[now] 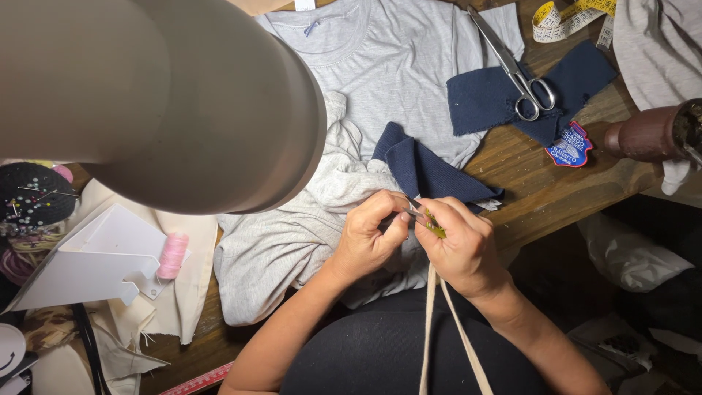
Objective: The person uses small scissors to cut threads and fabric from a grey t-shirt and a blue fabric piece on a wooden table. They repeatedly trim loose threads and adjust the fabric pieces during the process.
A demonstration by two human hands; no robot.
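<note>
My left hand (pixel 369 238) and my right hand (pixel 461 245) meet at the table's near edge over a crumpled grey T-shirt (pixel 380 66). My right hand pinches a small yellow-green tool (pixel 433 224) with a thin metal tip. The left fingers pinch the fabric right beside that tip. A folded navy fabric piece (pixel 424 168) lies on the shirt just above both hands. What the tip touches is hidden by my fingers.
Scissors (pixel 515 69) lie on a second navy piece (pixel 497 95), with a small embroidered patch (pixel 570 146) and a yellow tape measure (pixel 567 18) near. A large beige lamp shade (pixel 146 95) blocks the upper left. A pincushion (pixel 33 194), pink thread spool (pixel 173 256) and white holder (pixel 95 260) stand left.
</note>
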